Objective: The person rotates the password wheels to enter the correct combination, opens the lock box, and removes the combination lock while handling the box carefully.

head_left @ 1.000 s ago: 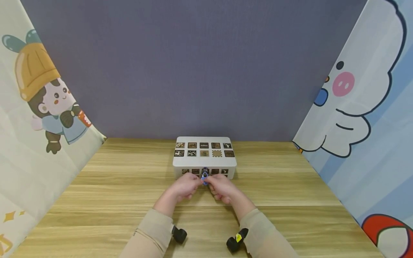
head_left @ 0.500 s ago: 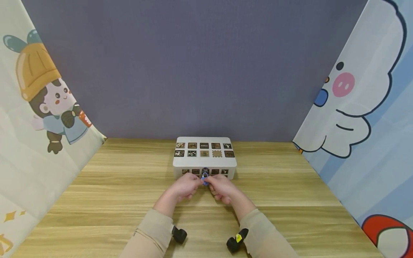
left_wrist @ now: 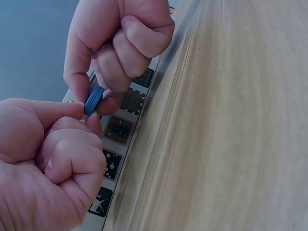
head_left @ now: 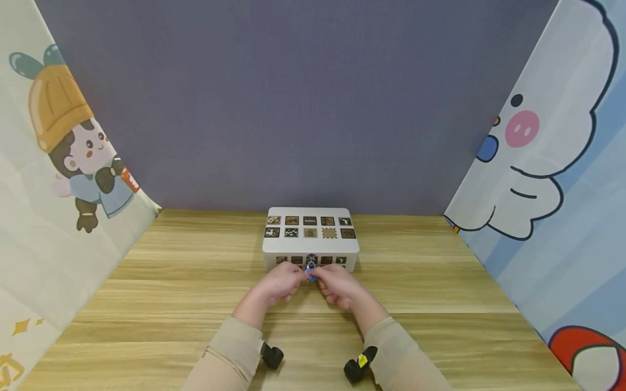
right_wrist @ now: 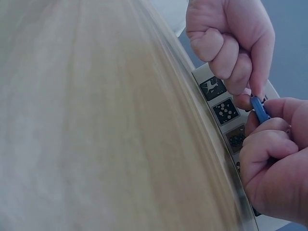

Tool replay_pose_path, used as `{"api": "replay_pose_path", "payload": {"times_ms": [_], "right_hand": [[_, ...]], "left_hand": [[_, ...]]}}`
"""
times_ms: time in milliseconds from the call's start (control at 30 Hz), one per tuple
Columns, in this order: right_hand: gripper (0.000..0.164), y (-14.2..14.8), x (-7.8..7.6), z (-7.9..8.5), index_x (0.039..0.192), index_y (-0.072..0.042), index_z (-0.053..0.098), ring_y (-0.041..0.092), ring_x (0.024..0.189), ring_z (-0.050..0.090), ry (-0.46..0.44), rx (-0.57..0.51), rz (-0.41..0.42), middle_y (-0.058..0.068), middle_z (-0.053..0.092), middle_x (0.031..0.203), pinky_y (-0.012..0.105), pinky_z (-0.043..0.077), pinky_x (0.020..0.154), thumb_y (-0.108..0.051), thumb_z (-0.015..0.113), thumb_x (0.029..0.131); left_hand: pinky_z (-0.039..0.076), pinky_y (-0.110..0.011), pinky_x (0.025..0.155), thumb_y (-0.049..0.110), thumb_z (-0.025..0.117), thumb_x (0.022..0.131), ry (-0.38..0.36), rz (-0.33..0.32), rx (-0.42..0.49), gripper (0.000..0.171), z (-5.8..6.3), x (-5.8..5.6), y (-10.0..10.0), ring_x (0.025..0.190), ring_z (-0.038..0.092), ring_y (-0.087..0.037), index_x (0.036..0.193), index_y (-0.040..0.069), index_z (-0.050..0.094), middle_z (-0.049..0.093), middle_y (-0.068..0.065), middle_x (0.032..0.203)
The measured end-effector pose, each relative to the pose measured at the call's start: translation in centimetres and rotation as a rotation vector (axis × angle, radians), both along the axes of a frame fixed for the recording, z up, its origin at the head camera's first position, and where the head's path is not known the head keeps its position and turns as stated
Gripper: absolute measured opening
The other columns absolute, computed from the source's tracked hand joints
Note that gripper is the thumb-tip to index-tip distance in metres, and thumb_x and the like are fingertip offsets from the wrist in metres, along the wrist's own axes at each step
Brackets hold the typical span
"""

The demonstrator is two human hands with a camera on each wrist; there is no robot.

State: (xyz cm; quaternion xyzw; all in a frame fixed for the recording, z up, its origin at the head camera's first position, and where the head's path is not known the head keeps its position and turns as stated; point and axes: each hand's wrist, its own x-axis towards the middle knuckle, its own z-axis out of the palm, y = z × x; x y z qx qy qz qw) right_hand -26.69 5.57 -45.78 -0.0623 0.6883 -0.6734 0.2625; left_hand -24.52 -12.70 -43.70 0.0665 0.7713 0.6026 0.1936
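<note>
A white box [head_left: 309,244] with small dark picture squares on its lid and front stands on the table. At its front middle is a metal clasp [head_left: 311,257], and a small blue padlock [head_left: 311,270] is there, its loop upward. My left hand [head_left: 282,282] pinches the padlock from the left between thumb and forefinger. From the right, my right hand [head_left: 338,284] pinches it likewise. The other fingers of both hands are curled. In the left wrist view the blue padlock body [left_wrist: 94,100] shows edge-on between the fingertips, which hide part of it. Whether the loop passes through the clasp I cannot tell.
The wooden table [head_left: 195,260] extends around the box and toward me. A grey-blue panel [head_left: 303,108] rises behind it. Cartoon-printed sheets hang at the left [head_left: 29,217] and right [head_left: 562,217]. Each sleeve carries a small black wrist camera [head_left: 271,356].
Both hands keep their pinch on the padlock at the box front. Box and hands stay in place; the head view has shifted very slightly.
</note>
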Motion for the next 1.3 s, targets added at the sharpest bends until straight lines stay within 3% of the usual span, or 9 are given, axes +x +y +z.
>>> {"api": "replay_pose_path", "payload": {"times_ms": [233,467,867,1100,1300], "right_hand": [[0.042,0.4,0.0,0.3,0.095,0.006,0.058,0.007,0.039,0.022,-0.001,0.018,0.002,-0.006,0.03,0.05,0.02,0.02,0.034,-0.034,0.064,0.086],[0.04,0.7,0.0,0.8,0.097,0.003,0.061,0.007,0.04,0.022,0.006,0.008,0.01,-0.006,0.03,0.05,0.02,0.02,0.035,-0.035,0.063,0.087],[0.035,1.4,-0.2,1.4,0.091,-0.001,0.06,0.008,0.041,0.022,-0.006,0.02,0.012,-0.007,0.027,0.051,0.021,0.019,0.036,-0.036,0.062,0.089],[0.036,1.7,-0.3,1.7,0.074,-0.005,0.052,0.008,0.041,0.021,-0.007,0.054,0.002,-0.006,0.026,0.05,0.021,0.019,0.036,-0.037,0.063,0.088],[0.039,1.9,-0.2,2.2,0.091,0.004,0.061,0.008,0.04,0.022,0.016,0.074,-0.015,-0.006,0.026,0.049,0.022,0.019,0.035,-0.036,0.063,0.088]], "left_hand": [[0.026,-0.02,0.034,0.017,0.052,0.094,0.005,0.001,0.001,0.027,0.0,-0.1,0.0,0.038,0.028,-0.007,0.099,-0.007,0.063,0.034,0.007,0.049],[0.026,-0.02,0.035,0.017,0.052,0.094,-0.002,-0.001,0.015,0.028,0.1,0.0,0.1,0.038,0.028,-0.007,0.101,-0.008,0.062,0.034,0.007,0.049],[0.027,-0.019,0.035,0.018,0.052,0.094,0.003,0.002,0.006,0.028,0.0,0.1,0.0,0.038,0.029,-0.007,0.106,-0.006,0.062,0.036,0.006,0.05],[0.028,-0.019,0.036,0.018,0.053,0.094,0.003,0.005,-0.01,0.028,-0.1,0.0,-0.1,0.038,0.03,-0.007,0.107,-0.004,0.063,0.037,0.006,0.05],[0.028,-0.019,0.036,0.018,0.053,0.094,0.008,0.004,-0.007,0.028,-0.2,-0.1,-0.1,0.038,0.03,-0.007,0.106,-0.005,0.063,0.036,0.006,0.05]]}}
